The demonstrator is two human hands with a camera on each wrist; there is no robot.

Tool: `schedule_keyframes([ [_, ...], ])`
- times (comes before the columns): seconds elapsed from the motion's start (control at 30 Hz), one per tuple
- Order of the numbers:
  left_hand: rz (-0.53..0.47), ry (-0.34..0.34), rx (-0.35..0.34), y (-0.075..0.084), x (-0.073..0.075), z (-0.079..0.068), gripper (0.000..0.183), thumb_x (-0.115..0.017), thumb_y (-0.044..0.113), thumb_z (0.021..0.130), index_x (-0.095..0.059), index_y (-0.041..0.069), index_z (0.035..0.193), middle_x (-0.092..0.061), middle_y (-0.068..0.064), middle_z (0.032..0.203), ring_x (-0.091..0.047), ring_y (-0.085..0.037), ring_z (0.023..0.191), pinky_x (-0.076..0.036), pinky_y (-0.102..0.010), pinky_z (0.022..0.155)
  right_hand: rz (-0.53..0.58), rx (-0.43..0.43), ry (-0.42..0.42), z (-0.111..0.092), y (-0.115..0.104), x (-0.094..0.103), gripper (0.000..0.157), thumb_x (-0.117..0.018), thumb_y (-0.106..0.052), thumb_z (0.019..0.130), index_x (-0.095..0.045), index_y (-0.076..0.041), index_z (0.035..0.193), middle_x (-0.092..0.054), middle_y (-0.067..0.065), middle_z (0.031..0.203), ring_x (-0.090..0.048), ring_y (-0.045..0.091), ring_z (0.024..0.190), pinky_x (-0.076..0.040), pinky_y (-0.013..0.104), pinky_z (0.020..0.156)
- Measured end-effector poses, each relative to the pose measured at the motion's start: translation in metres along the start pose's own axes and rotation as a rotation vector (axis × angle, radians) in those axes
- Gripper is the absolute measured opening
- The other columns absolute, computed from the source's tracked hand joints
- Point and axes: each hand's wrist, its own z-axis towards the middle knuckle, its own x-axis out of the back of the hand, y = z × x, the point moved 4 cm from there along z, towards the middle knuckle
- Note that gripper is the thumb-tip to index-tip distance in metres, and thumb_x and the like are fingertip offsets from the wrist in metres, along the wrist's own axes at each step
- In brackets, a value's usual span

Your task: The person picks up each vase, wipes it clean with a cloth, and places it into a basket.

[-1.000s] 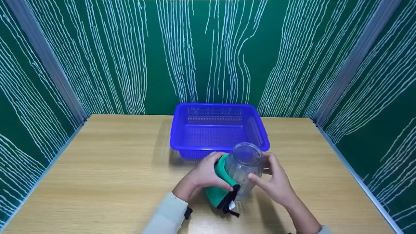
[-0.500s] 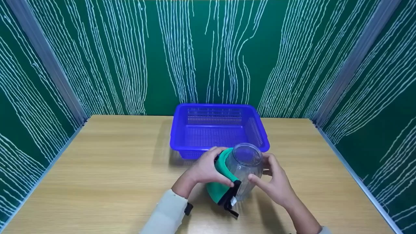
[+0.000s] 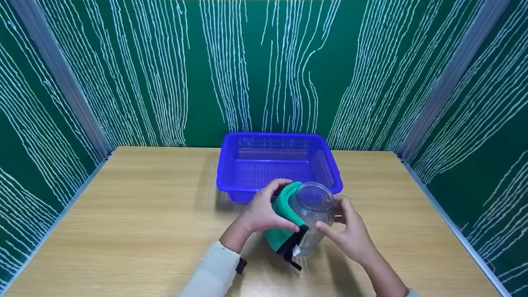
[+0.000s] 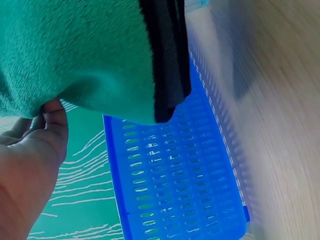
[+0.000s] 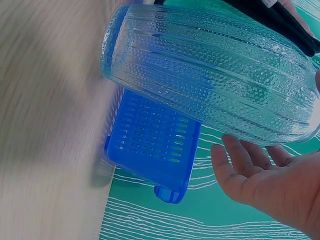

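Observation:
A clear glass vase (image 3: 311, 222) with ribbed, dimpled sides has its mouth up, in front of the basket. My right hand (image 3: 350, 233) holds it from the right, the thumb on the near side and the fingers on the far side. My left hand (image 3: 262, 210) grips a fuzzy green cloth (image 3: 280, 235) with black edging and a small white tag, against the vase's left side. In the left wrist view the cloth (image 4: 85, 55) hides part of that hand. Whether the vase's base (image 5: 112, 45) touches the table cannot be told.
Right behind the vase stands a blue plastic basket (image 3: 222, 165) with slotted walls. The wooden table (image 3: 144, 214) reaches out on both sides of the hands. Green panels (image 3: 272, 62) with white wavy lines close in the back and sides.
My left hand has slid the green cloth a little upward and to the right along the vase, toward its mouth. The right hand and the vase stay nearly in place.

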Motion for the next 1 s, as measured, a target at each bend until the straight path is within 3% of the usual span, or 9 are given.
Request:
schedule_keyframes([
  [0.27,-0.04,0.011,0.052,0.007,-0.001,0.001,0.082,-0.08,0.051,0.045,-0.041,0.044,0.117,-0.05,0.021,0.112,-0.047,-0.003,0.103,-0.038,-0.037,0.089,0.019,-0.026,-0.01,0.0,-0.001,0.0,0.054,-0.069,-0.022,0.075,-0.042,-0.005,0.118,-0.054,0.004,0.111,-0.052,0.013,0.095,-0.046,0.029,0.081],
  [0.37,-0.043,0.008,0.069,0.006,-0.003,0.003,0.081,-0.08,0.05,0.046,-0.042,0.047,0.117,-0.051,0.022,0.11,-0.047,-0.003,0.103,-0.038,-0.036,0.088,0.02,-0.013,-0.004,0.0,0.0,0.0,0.053,-0.069,-0.021,0.075,-0.042,-0.005,0.118,-0.054,0.003,0.11,-0.052,0.013,0.095,-0.046,0.03,0.081],
  [0.6,-0.014,0.025,0.032,0.003,-0.004,0.005,0.08,-0.081,0.052,0.044,-0.044,0.049,0.115,-0.052,0.022,0.107,-0.045,-0.006,0.101,-0.038,-0.035,0.086,0.053,0.052,-0.014,-0.001,0.0,0.0,0.05,-0.067,-0.011,0.075,-0.042,-0.001,0.117,-0.054,0.007,0.107,-0.052,0.013,0.093,-0.045,0.029,0.079],
  [0.7,-0.05,0.006,0.072,0.004,-0.004,0.004,0.078,-0.08,0.05,0.046,-0.044,0.049,0.115,-0.052,0.024,0.109,-0.045,-0.004,0.103,-0.037,-0.036,0.088,0.048,0.035,-0.02,-0.001,0.0,-0.001,0.05,-0.068,-0.012,0.075,-0.043,-0.002,0.117,-0.054,0.006,0.107,-0.052,0.013,0.093,-0.045,0.03,0.079],
  [0.83,-0.104,-0.017,0.117,0.012,-0.001,0.001,0.075,-0.081,0.045,0.05,-0.045,0.045,0.116,-0.051,0.023,0.111,-0.046,-0.004,0.105,-0.036,-0.038,0.091,0.043,0.024,-0.031,-0.001,0.0,-0.001,0.05,-0.068,-0.013,0.075,-0.042,-0.002,0.117,-0.054,0.007,0.108,-0.051,0.013,0.094,-0.045,0.03,0.08],
  [1.0,-0.115,-0.028,0.121,0.024,0.003,-0.001,0.074,-0.08,0.044,0.053,-0.047,0.04,0.118,-0.052,0.021,0.112,-0.046,-0.007,0.106,-0.036,-0.04,0.091,0.043,0.019,-0.04,0.0,0.001,-0.001,0.05,-0.067,-0.014,0.075,-0.042,-0.003,0.117,-0.054,0.006,0.108,-0.051,0.012,0.094,-0.045,0.032,0.08],
])
